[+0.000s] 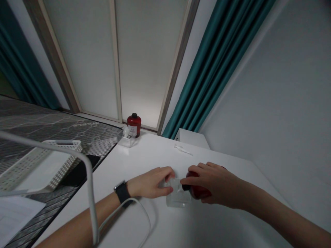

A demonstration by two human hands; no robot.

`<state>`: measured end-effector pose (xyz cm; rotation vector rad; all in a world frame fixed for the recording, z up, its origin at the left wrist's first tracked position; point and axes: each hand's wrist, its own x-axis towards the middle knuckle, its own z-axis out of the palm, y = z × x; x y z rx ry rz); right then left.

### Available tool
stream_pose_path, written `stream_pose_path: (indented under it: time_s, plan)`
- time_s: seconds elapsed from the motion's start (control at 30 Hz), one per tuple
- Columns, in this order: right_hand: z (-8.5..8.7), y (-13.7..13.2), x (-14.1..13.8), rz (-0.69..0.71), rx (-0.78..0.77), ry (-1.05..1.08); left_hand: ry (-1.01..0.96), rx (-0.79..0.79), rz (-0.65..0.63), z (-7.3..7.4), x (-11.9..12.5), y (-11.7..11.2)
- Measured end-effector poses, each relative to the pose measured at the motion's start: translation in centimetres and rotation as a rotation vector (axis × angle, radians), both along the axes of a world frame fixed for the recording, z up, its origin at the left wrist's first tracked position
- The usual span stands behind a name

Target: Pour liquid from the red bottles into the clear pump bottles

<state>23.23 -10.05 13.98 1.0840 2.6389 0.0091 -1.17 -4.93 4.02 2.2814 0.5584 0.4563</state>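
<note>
Clenching a red bottle, the right hand tips its cap toward a clear box that the left hand seemingly steadies, its grip unclear.

The right hand covers most of the red bottle, hiding any label. Whether the left hand grips the clear plastic box is hard to tell in this dim view. The label on the far bottle is too small to read, the small white thing too small to name. The paper runs off the lower-left edge.
</note>
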Motion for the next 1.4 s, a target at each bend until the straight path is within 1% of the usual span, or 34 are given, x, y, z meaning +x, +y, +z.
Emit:
stream_pose_path:
  time_s: [0.17, 0.3, 0.4, 0.53, 0.67, 0.73, 0.9, 1.07, 1.2, 1.3, 1.4]
  plan:
    - [-0.6, -0.3, 0.7, -0.094, -0.085, 0.13, 0.002, -0.012, -0.001, 0.0, 0.0, 0.0]
    - [-1.4, -0.7, 1.4, -0.2, -0.18, 0.319, 0.0, -0.026, 0.002, 0.0, 0.0, 0.0]
    - [-2.4, -1.1, 1.9, -0.274, -0.234, 0.497, -0.014, -0.03, 0.002, -0.2, 0.0, 0.1]
    - [-4.4, -1.4, 2.5, -0.303, -0.257, 0.704, 0.008, -0.034, 0.027, -0.7, 0.3, 0.1]
    - [-6.5, -1.8, 2.7, -0.349, -0.242, 0.888, 0.103, 0.042, 0.091, -1.0, 0.7, -0.2]
    - [-7.4, -2.0, 2.8, -0.384, -0.236, 0.963, 0.121, 0.057, 0.102, -1.1, 0.9, -0.4]
    - [-10.3, -2.3, 2.8, -0.473, -0.196, 1.118, 0.105, 0.044, 0.094, -0.9, 0.8, -0.4]
    - [-12.9, -2.1, 2.5, -0.546, -0.101, 1.216, 0.063, -0.012, 0.09, -0.9, 0.6, -0.1]
    - [-13.8, -2.1, 2.2, -0.551, -0.098, 1.33, 0.027, -0.046, 0.086, -1.2, 0.5, 0.1]
    - [-14.0, -2.2, 2.2, -0.582, -0.099, 1.391, 0.029, -0.077, 0.075, -1.2, 0.5, 0.3]
    - [-14.0, -2.3, 2.2, -0.606, -0.088, 1.401, 0.036, -0.115, 0.059, -1.1, 0.5, 0.4]
